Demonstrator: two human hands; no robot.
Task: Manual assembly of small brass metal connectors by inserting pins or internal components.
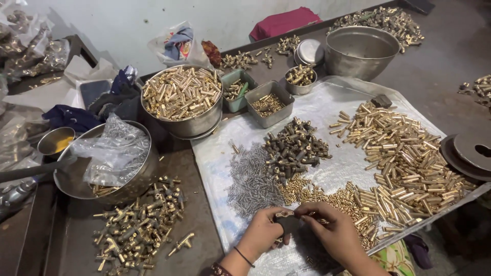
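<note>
Fingertips of the left hand (263,232) and right hand (335,232) pinch a small dark block (287,223) between them, low on a white plastic sheet (327,105), beside heaped brass tubes (404,153) and grey springs (250,176).

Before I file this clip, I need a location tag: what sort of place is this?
Probably a small hardware assembly workshop. Brass tubes lie heaped on a plastic sheet, steel bowls hold sorted parts, and both hands work one small piece by hand.

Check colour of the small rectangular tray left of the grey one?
Green tray, holding brass parts; head view shows it, beside the grey tray.
</note>
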